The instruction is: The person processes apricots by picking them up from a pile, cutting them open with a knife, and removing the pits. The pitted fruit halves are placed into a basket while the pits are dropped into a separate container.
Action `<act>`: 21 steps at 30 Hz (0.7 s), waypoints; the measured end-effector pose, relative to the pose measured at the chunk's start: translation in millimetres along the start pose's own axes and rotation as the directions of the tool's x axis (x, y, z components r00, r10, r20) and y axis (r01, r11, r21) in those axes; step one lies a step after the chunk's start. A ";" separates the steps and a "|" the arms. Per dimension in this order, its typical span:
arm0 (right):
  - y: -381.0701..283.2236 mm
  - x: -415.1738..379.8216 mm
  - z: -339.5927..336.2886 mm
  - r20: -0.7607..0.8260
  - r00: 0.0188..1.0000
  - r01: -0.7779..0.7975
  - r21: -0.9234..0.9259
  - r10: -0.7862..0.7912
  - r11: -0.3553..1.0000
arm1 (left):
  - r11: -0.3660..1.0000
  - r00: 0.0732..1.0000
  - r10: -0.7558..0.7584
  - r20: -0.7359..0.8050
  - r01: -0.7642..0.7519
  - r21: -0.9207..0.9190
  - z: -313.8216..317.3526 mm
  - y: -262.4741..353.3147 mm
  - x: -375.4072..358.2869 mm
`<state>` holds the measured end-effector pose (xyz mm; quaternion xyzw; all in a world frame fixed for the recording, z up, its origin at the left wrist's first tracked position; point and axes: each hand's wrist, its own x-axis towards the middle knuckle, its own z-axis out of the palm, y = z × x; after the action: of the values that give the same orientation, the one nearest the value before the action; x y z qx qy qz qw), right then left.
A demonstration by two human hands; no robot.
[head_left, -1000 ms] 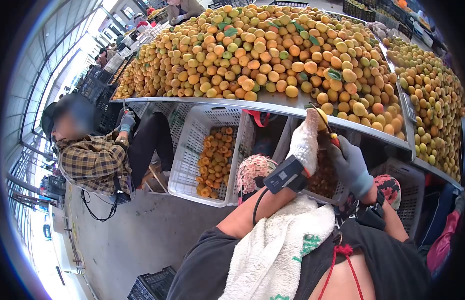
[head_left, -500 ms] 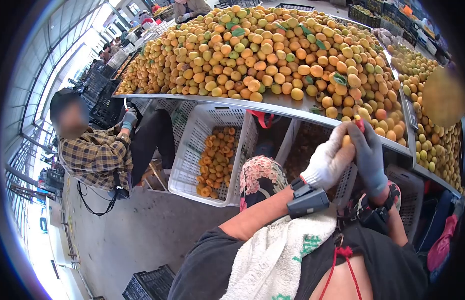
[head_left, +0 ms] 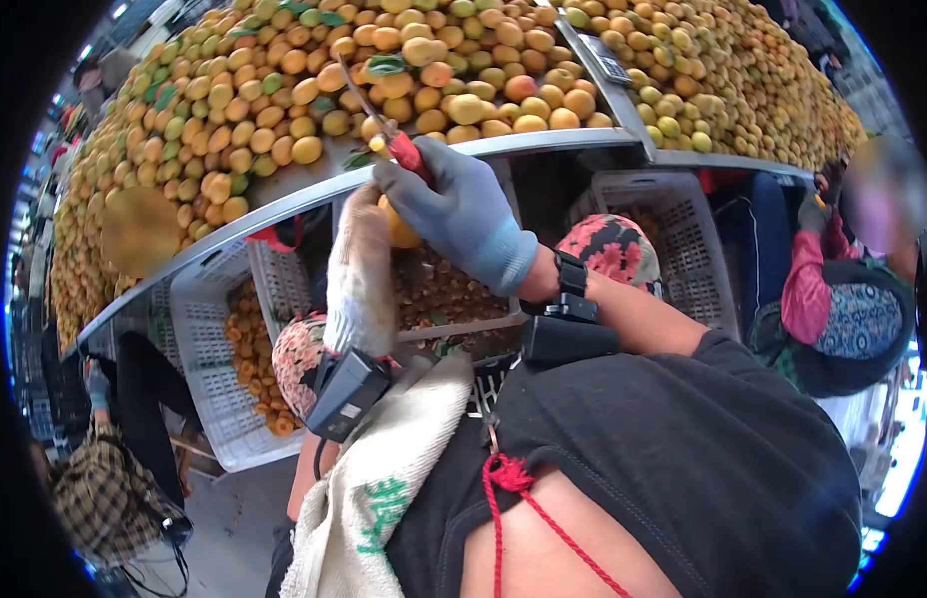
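My right hand [head_left: 463, 199], in a blue-grey glove, is closed around the red handle of a knife [head_left: 405, 155]. Its thin blade points up and away over the fruit heap, and a small yellow bit shows beside the handle. My left hand [head_left: 362, 264], in a soiled white glove, is just below and to the left, closed on an apricot [head_left: 401, 229] that is partly covered by both hands. Beyond the hands, a big heap of apricots [head_left: 284, 100] lies on a metal-edged table [head_left: 543, 141].
Below the table stand a white crate [head_left: 206, 384] of halved apricots, a bin with brown pits [head_left: 453, 299] between my knees, and another white crate [head_left: 682, 244]. Co-workers sit at left [head_left: 110, 488] and right [head_left: 832, 309]. A small device [head_left: 605, 58] rests on the table divider.
My view has swung right, so the table and crates shift left and the right-hand co-worker comes into view. The knife blade shows clearly now; both hands keep their hold close together.
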<state>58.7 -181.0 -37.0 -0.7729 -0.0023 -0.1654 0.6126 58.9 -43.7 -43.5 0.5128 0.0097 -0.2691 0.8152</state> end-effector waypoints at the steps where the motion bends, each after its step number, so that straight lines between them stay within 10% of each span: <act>1: 3.0 2.8 -2.7 -0.003 0.998 -0.057 0.026 0.057 0.998 | 0.970 0.985 0.171 0.018 -0.172 0.172 -0.4 -6.0 3.1; 2: 4.6 3.9 -6.2 0.016 0.999 -0.034 -0.145 0.036 0.989 | 0.882 0.940 0.335 0.063 -0.337 0.330 1.2 -10.4 4.9; 7: -3.0 0.3 -7.1 0.070 0.994 -0.076 -0.167 0.089 0.983 | 0.949 0.981 0.194 -0.014 -0.184 0.255 5.9 -10.1 4.2; 9: 2.7 -0.6 -4.5 0.040 0.997 -0.059 -0.239 0.071 0.969 | 0.998 0.984 -0.013 -0.178 0.003 -0.061 15.5 -13.5 6.5; 15: -1.3 4.6 -6.1 0.093 0.976 -0.170 -0.226 0.195 0.959 | 0.978 0.978 0.180 -0.106 -0.167 0.124 10.9 -23.4 -1.3; 21: -5.1 -1.2 -2.7 0.038 0.999 -0.025 -0.317 0.039 0.948 | 0.994 0.963 -0.042 -0.267 0.012 -0.113 23.1 -15.7 1.3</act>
<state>55.9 -182.1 -32.0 -0.8644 0.0231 -0.1368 0.4833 46.9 -68.9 -45.9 0.4988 0.1422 -0.2069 0.8295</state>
